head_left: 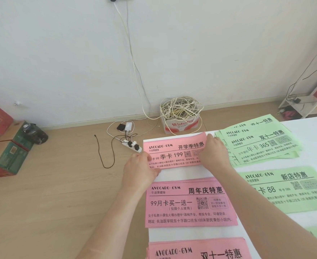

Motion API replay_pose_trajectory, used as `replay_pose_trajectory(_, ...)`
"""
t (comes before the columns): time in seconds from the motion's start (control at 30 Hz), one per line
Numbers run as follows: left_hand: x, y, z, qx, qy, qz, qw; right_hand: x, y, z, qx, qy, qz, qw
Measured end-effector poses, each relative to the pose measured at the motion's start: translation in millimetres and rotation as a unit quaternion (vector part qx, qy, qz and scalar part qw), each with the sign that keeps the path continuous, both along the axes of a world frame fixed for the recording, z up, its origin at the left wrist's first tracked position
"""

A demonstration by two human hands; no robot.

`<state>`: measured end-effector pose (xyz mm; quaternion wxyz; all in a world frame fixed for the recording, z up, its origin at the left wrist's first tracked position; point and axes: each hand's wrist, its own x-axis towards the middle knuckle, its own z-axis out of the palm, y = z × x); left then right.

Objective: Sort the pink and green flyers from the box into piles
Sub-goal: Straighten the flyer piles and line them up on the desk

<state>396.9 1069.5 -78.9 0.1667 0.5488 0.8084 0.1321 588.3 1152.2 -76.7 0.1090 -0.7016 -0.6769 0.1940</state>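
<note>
Head view showed a pink flyer (174, 152) at the far left corner of the white counter (182, 172), held by both hands. The left hand (141, 171) pinched its left edge, and the right hand (213, 156) gripped its right end with curled fingers. Nearer lay a pink pile (189, 202). To the right sat a fanned green pile (262, 143). Beyond, a cardboard box of cables (180, 116) stood on the floor.
</note>
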Motion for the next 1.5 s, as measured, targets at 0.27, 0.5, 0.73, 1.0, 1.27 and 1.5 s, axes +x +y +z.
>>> replay_pose_trajectory(0.27,2.3,-3.2,-2.4,0.040,0.044,-0.062,0.996,1.9,-0.1,0.9,0.012,-0.037,-0.021,0.999)
replay_pose_trajectory(0.5,11.3,-3.2,-6.1,0.057,0.132,-0.131,0.981,3.0,-4.7,-0.8,0.017,-0.079,0.051,0.995)
replay_pose_trajectory(0.73,15.9,9.7,7.6,-0.031,0.133,-0.141,0.981,40.5,-22.7,37.1,-0.020,0.063,0.042,0.997)
replay_pose_trajectory(1.0,59.0,10.2,47.5,0.128,0.057,-0.195,0.971,169.2,-44.9,81.5,-0.075,0.056,0.008,0.996)
replay_pose_trajectory(1.27,175.1,36.2,43.5,0.055,0.041,-0.295,0.953,249.4,-13.8,57.6,-0.124,-0.019,0.054,0.991)
replay_pose_trajectory(1.5,238.8,68.6,6.8,-0.016,0.089,-0.217,0.972,288.4,44.8,19.5,-0.127,0.031,0.046,0.990)
